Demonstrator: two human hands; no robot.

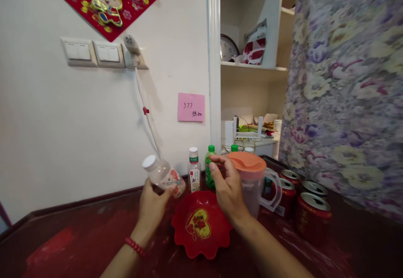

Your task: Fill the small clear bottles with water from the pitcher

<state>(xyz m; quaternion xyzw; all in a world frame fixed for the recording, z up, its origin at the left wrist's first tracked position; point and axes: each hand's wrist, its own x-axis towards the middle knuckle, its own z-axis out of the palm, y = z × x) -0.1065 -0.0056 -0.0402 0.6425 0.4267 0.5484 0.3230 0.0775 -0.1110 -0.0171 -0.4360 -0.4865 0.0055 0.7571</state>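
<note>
My left hand (154, 204) is wrapped round a clear bottle (165, 176) with a white cap, tilted up to the left above the table. My right hand (228, 185) is raised over the right edge of a red scalloped plate (201, 244), its fingers curled; whether anything is between them cannot be made out. A gold heart pattern marks the plate's centre. Behind the plate stand a clear bottle with a white cap (194, 173) and a green bottle (209, 164), partly hidden by my right fingers. A pitcher (252, 173) with an orange lid is just right of my right hand.
Several red cans (313, 217) stand at the right, beside the pitcher's handle. Another green-capped bottle (234, 148) shows behind the pitcher. A white cord (147, 120) hangs down the wall behind the left bottle. A floral curtain (343, 89) borders the table's right side.
</note>
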